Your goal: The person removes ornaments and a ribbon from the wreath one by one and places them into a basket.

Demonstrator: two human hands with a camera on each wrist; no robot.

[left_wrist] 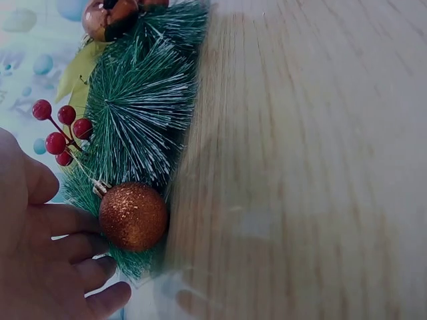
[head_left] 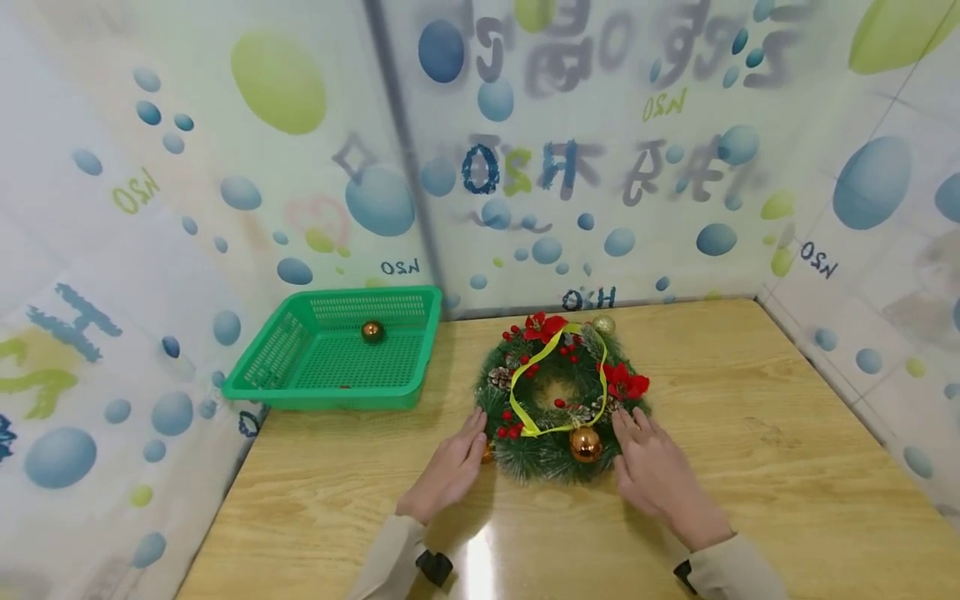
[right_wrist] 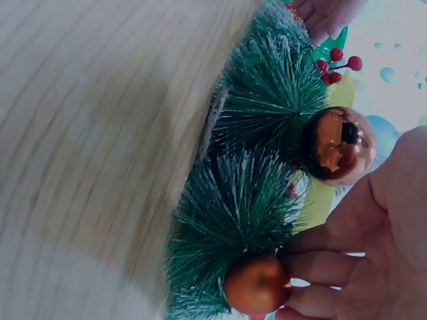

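Head view, wreath: I see the wreath (head_left: 558, 400) lying flat on the table (head_left: 750, 467), close to the far edge and about midway between its left and right edges.
Head view, hands: my left hand (head_left: 450, 471) lies at the wreath's near-left rim and my right hand (head_left: 656, 475) at its near-right rim, fingers nearly straight and relaxed, touching the needles and gripping nothing. I judge they flank it so as to steady it from both sides.
Head view, ornaments: a copper bauble (head_left: 585, 443) sits on the near arc between the hands; a yellow ribbon (head_left: 551, 383) loops across the middle.
Head view, basket: a green basket (head_left: 300, 387) overhangs the far-left corner, with one small ball (head_left: 372, 331) inside.
Head view, room: bare table runs to the near edge and the right edge; printed walls close in behind and to both sides.
Left wrist view: the left fingers (left_wrist: 73, 250) are loosely extended beside a glittery ball (left_wrist: 133, 217) and red berries (left_wrist: 60, 130), just touching, not closed round anything.
Right wrist view: the right fingers (right_wrist: 320, 267) lie straight, tips against a small orange ball (right_wrist: 257, 285), with the shiny bauble just beyond. Open wood lies on the far side of the greenery.
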